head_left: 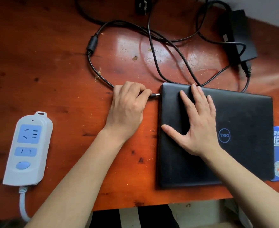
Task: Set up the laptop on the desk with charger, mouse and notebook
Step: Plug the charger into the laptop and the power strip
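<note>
- Scratched red-brown wooden worktop [53, 63], closed black laptop [244, 122] lying at your right.
- Your right hand [199, 127] lies flat on its lid, fingers spread, likely bracing it.
- Your left hand [127, 104] pinches the black charger plug [155, 95], tip at the laptop's left edge, lined up to enter.

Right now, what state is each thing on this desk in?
laptop: closed, lying flat.
charger connector: metal tip at the laptop's left edge, not fully in.
wall plug: unplugged, prongs bare.
power strip: sockets empty.
left hand: pinches the charger connector.
right hand: flat on the laptop lid.
</note>
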Motion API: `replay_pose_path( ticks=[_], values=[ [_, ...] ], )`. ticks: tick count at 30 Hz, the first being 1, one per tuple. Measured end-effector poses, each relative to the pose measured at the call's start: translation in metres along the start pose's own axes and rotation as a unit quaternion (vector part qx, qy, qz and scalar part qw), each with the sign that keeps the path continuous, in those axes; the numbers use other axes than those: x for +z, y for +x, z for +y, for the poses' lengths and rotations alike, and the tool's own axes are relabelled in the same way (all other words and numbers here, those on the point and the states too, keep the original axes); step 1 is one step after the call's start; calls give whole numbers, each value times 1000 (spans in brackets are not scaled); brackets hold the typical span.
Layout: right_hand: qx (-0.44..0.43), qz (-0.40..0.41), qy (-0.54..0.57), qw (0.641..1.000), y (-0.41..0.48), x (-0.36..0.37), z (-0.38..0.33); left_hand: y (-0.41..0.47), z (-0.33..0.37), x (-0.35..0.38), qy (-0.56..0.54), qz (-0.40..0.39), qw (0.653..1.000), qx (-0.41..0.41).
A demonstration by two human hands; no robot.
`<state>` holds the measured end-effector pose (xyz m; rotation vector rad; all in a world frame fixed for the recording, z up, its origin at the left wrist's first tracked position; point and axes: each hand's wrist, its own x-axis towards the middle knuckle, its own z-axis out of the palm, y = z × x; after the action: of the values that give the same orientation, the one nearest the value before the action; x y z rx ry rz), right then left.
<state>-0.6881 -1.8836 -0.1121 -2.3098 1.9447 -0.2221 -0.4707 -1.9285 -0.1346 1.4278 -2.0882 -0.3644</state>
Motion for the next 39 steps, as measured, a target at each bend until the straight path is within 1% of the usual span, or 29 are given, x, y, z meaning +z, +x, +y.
replay_pose_path(
  ticks=[3,6,9,13,15,17,19,23,29,33,39],
  values=[
    [-3,1,-2,1000,0,0,-1,6,-1,0,1,-13,1000,18],
    [-3,2,-1,1000,0,-1,0,16,-5,1,-20,-41,998,42],
    [-1,1,-2,1000,0,-1,0,20,-7,0,-39,-55,996,49],
    [-1,2,-3,1000,1,0,1,20,-6,0,-48,-51,996,63],
    [0,5,-4,1000,1,0,1,19,-12,-2,-19,-43,996,71],
    [0,8,-3,1000,1,0,2,16,-19,-5,18,-32,999,40],
    [-1,9,0,1000,0,1,2,12,-25,-6,21,-12,999,23],
    [-2,8,-2,1000,0,1,1,14,-24,-4,6,-1,998,55],
    [-1,-1,-5,1000,-1,-1,1,19,-31,0,19,-14,991,133],
    [1,-10,-15,1000,1,-2,0,19,-32,1,36,-8,990,136],
    [10,-44,-44,998,-2,-5,-4,18,-30,-6,37,-25,988,148]
  ],
)
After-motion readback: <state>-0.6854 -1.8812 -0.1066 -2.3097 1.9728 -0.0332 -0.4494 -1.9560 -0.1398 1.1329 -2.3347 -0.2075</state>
